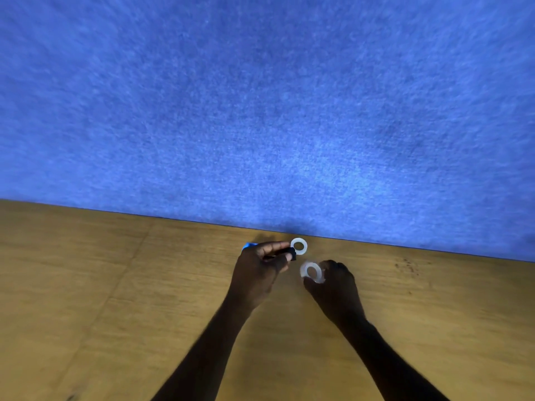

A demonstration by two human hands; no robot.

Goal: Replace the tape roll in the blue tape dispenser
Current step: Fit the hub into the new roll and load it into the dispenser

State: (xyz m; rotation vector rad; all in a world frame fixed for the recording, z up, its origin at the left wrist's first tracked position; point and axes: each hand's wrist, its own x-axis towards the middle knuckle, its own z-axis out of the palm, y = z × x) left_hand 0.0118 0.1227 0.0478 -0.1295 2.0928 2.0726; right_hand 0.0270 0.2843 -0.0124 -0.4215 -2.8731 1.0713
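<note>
My left hand is closed around the blue tape dispenser; only a blue sliver shows behind the knuckles, and a black part pokes out past the fingertips. A white tape ring lies flat on the wooden table just beyond that black part, close to the wall. My right hand holds a second, clear tape roll in its fingertips, lifted and tilted, a short gap to the right of my left hand.
A blue felt wall rises right behind the table's far edge. Dark specks mark the wood to the right. Bare wood lies on both sides of my forearms.
</note>
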